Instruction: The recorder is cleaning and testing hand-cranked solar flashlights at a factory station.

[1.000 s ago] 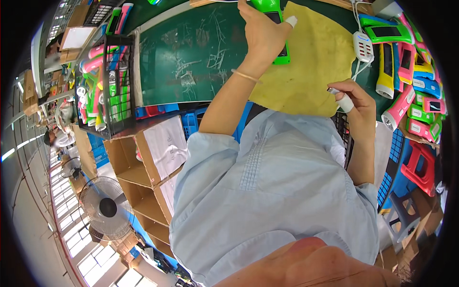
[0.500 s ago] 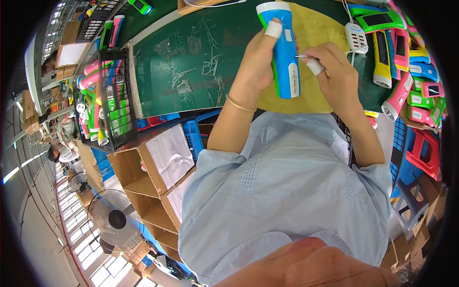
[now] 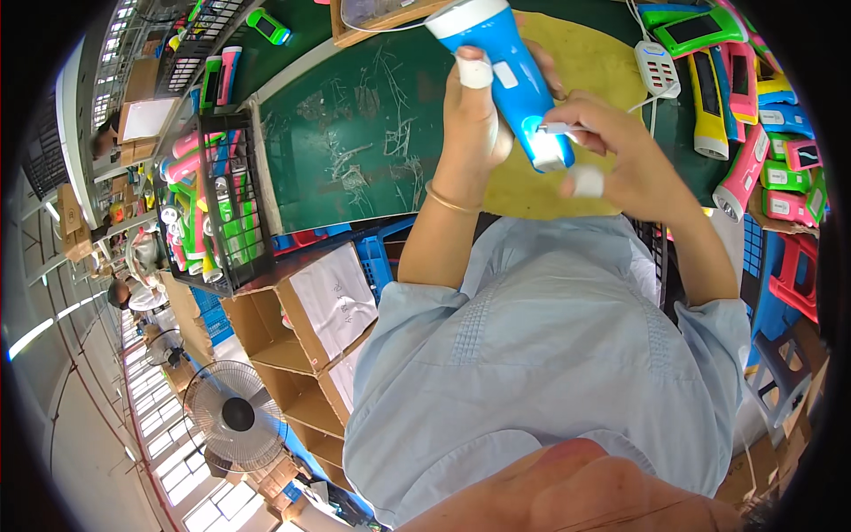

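held slanted above the yellow mat (image 3: 612,53) on the desk (image 3: 310,151), the blue flashlight (image 3: 496,62) is pointed head-first upper left, its glowing tail lower right. it is wrapped by the left hand (image 3: 479,115), fingers curled; a cable plug (image 3: 560,129) is pinched near the tail by the right hand (image 3: 613,146). a fan (image 3: 238,414) is seen lower left.

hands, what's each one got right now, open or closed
Left hand: closed around a blue flashlight.
Right hand: closed, fingers holding a white cable plug; whether it is plugged in cannot be told.
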### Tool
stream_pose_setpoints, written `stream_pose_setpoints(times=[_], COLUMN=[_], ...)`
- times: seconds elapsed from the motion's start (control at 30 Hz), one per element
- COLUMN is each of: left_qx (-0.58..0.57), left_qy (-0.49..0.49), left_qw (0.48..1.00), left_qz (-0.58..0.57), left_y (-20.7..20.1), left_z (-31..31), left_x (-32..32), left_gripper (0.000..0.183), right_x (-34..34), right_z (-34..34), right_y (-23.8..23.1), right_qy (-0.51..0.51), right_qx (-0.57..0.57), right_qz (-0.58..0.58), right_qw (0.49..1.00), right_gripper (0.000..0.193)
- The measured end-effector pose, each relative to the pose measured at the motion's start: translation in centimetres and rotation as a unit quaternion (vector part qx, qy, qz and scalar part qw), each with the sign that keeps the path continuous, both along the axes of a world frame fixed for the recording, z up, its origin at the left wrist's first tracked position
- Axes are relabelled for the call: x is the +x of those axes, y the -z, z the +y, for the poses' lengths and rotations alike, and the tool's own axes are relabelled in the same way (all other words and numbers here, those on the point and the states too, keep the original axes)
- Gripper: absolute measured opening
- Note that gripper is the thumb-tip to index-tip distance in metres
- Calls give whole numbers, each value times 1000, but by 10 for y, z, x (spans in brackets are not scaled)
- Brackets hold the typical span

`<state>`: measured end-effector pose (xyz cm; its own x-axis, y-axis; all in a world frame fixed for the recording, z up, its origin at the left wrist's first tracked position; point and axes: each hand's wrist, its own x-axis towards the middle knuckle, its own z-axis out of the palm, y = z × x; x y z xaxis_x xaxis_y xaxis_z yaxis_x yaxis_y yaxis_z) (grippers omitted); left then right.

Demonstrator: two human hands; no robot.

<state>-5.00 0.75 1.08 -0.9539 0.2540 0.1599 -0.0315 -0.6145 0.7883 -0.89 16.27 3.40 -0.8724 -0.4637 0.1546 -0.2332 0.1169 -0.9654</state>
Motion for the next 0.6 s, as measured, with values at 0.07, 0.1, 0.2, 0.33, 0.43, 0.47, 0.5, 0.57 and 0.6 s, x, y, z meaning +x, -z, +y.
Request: stream_pose_setpoints(times=[0.07, 0.1, 0.2, 0.33, 0.43, 0.47, 0.5, 0.57, 0.6], left_qx=[90, 135, 271, 385, 339, 265, 200, -53, -76], left_qy=[17, 44, 80, 118, 53, 1, -46, -96, -89], left_qw=[995, 987, 944, 903, 938, 964, 978, 993, 992], left_qz=[-47, -78, -167, -148, -51, 3, 30, 47, 38], left_y=[5, 8, 14, 14, 11, 9, 7, 2, 0], left_z=[-3, -5, -12, -11, 0, 3, 5, 3, 0], left_x=[-5, -6, -8, -8, -3, -2, 1, 4, 5], left_gripper=[63, 63, 58, 59, 71, 75, 81, 83, 80], right_x=[9, 13, 19, 25, 20, 16, 13, 7, 5], right_z=[-8, -8, -3, -10, -34, -40, -44, -42, -35], right_y=[11, 16, 22, 9, 7, 10, 15, 28, 33], right_qy=[-9, -2, -112, -31, 206, 273, 275, 241, 200], right_qx=[71, 119, 44, 96, 107, 141, 139, 129, 102], right_qz=[306, 444, 503, 488, 306, 306, 307, 40, 31], right_qw=[949, 888, 856, 867, 923, 901, 901, 961, 974], right_gripper=[32, 24, 19, 41, 57, 62, 62, 56, 43])
